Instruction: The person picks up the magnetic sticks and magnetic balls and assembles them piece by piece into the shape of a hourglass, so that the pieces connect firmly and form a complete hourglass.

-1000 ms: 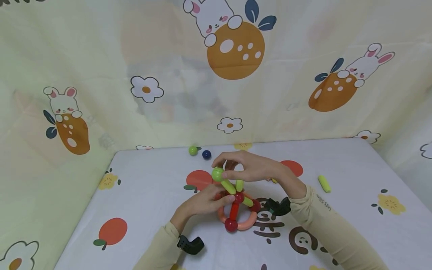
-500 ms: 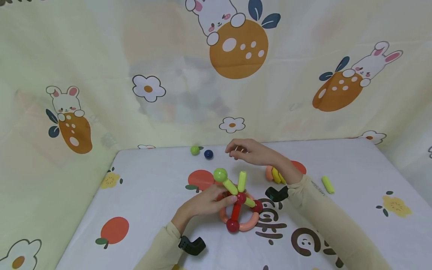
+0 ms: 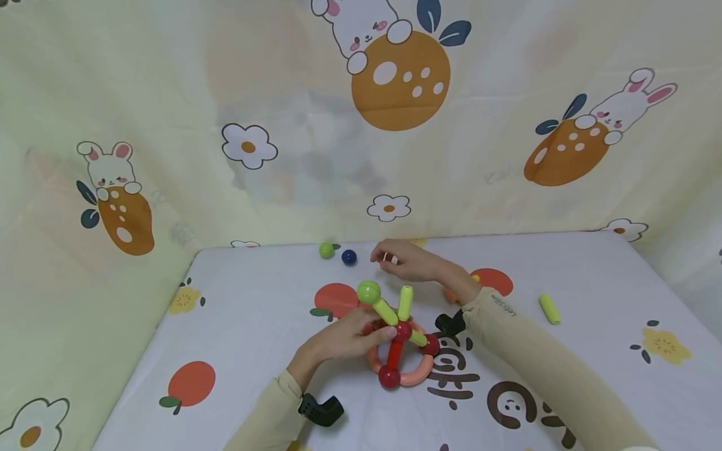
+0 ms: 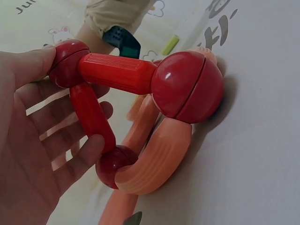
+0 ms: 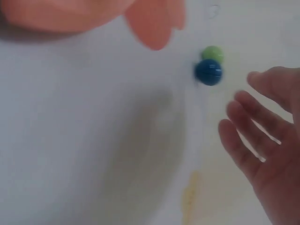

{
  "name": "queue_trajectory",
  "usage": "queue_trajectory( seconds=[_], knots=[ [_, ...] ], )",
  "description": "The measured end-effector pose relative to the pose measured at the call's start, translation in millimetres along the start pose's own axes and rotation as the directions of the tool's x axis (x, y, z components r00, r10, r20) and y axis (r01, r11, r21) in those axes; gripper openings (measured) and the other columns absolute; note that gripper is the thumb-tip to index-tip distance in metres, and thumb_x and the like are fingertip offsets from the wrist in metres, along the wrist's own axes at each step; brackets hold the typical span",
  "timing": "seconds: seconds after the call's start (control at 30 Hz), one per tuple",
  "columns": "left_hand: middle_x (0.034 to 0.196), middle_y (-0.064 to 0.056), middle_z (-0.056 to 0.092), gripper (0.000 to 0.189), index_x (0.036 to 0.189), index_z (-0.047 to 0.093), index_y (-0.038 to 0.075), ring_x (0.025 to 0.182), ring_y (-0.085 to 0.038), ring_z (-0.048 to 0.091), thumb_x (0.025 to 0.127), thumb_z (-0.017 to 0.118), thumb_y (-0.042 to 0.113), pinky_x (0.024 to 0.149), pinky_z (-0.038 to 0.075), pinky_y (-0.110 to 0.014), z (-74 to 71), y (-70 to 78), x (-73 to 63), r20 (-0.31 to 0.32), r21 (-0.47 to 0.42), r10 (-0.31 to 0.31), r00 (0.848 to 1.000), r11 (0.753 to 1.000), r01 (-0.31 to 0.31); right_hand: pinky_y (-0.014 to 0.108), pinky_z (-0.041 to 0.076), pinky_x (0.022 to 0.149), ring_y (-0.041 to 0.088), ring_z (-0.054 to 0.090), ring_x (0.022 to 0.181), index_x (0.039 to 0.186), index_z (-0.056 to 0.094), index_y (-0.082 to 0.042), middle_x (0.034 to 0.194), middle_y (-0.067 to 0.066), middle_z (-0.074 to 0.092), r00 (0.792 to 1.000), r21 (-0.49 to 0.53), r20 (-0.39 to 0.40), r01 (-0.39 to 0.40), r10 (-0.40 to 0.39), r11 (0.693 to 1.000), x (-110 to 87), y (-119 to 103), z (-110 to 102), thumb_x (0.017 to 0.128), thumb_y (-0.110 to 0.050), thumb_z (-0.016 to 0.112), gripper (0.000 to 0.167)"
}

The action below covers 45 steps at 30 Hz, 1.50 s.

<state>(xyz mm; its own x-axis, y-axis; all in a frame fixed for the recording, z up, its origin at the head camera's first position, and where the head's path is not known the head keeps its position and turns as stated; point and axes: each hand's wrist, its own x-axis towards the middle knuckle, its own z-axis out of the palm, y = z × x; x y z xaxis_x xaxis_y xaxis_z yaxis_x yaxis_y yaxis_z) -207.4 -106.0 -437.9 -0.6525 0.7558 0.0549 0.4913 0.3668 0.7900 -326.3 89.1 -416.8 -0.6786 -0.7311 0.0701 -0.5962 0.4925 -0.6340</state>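
1. The left hand [image 3: 348, 336] grips an openwork toy frame of glossy red balls, straight red and lime-green rods and curved salmon-pink rods [image 3: 394, 356], its thumb against an upper dark-red ball [image 4: 70, 63].
2. The frame stands on the white, fruit-printed tablecloth [image 3: 254, 401], its curved rods low down; a lime-green ball [image 3: 369, 292] tops one slanting green rod, and another green rod [image 3: 405, 303] points up beside it.
3. The right hand [image 3: 408, 260], fingers loosely bent, holds nothing beyond the frame, near a glossy dark-blue ball [image 3: 349, 257].
4. Just beside that blue ball lies a loose lime-green ball [image 3: 326, 250].
5. A short yellow-green rod [image 3: 549, 309] lies well apart, towards the right.
6. Salmon-pink pieces [image 3: 450, 295] lie partly hidden by the right forearm.
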Motion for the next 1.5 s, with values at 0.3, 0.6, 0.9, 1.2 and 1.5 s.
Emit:
queue_trajectory(
  seconds=[0.3, 0.6, 0.9, 1.2, 1.5],
  knots=[
    [0.108, 0.007, 0.062, 0.031, 0.120, 0.057, 0.019, 0.101, -0.002, 0.055, 0.097, 0.047, 0.038, 0.091, 0.047, -0.023, 0.3, 1.6, -0.9, 0.010, -0.027, -0.012, 1.000, 1.000, 0.012, 0.047, 0.036, 0.108, 0.030, 0.038, 0.135, 0.141, 0.039, -0.009, 0.150, 0.010, 0.033, 0.994, -0.024, 0.094, -0.048, 0.050, 0.999, 15.6, 7, 19, 0.093, -0.006, 0.047, 0.048],
    [0.113, 0.008, 0.061, 0.032, 0.122, 0.057, 0.021, 0.108, -0.003, 0.053, 0.097, 0.047, 0.039, 0.096, 0.045, -0.028, -6.9, 3.3, 5.0, -0.001, 0.022, -0.024, 1.000, 0.999, 0.024, 0.050, 0.034, 0.109, 0.035, 0.033, 0.138, 0.145, 0.031, -0.010, 0.156, 0.018, 0.016, 0.990, -0.023, 0.139, -0.018, 0.021, 1.000, 26.0, 15, 19, 0.092, -0.002, 0.048, 0.057],
    [0.112, 0.006, 0.062, 0.033, 0.121, 0.056, 0.018, 0.106, -0.004, 0.054, 0.097, 0.049, 0.038, 0.093, 0.047, -0.025, -11.8, 3.1, 8.2, -0.005, 0.010, 0.007, 1.000, 1.000, -0.007, 0.046, 0.038, 0.106, 0.033, 0.031, 0.139, 0.149, 0.023, -0.013, 0.158, 0.014, 0.008, 0.990, -0.197, 0.141, 0.058, -0.030, 0.979, 28.1, 11, 12, 0.092, -0.004, 0.052, 0.065],
    [0.107, 0.005, 0.064, 0.029, 0.120, 0.058, 0.016, 0.100, -0.002, 0.055, 0.097, 0.049, 0.032, 0.089, 0.048, -0.022, -1.1, 3.2, 10.3, 0.017, -0.018, 0.041, 0.999, 0.999, -0.041, 0.044, 0.033, 0.111, 0.027, 0.028, 0.142, 0.152, 0.018, -0.020, 0.160, 0.007, 0.004, 0.977, -0.301, 0.205, 0.012, 0.052, 0.953, 25.7, 11, 15, 0.093, -0.007, 0.050, 0.067],
    [0.107, 0.006, 0.064, 0.028, 0.119, 0.059, 0.018, 0.100, -0.002, 0.055, 0.099, 0.046, 0.031, 0.089, 0.047, -0.023, 0.6, -0.2, 0.2, -0.004, -0.011, 0.062, 0.998, 0.998, -0.062, 0.047, 0.034, 0.110, 0.032, 0.033, 0.139, 0.151, 0.020, -0.021, 0.160, 0.005, 0.008, 0.971, -0.373, 0.230, 0.034, 0.057, 0.927, 35.3, 1, 26, 0.093, -0.011, 0.051, 0.066]
  ],
)
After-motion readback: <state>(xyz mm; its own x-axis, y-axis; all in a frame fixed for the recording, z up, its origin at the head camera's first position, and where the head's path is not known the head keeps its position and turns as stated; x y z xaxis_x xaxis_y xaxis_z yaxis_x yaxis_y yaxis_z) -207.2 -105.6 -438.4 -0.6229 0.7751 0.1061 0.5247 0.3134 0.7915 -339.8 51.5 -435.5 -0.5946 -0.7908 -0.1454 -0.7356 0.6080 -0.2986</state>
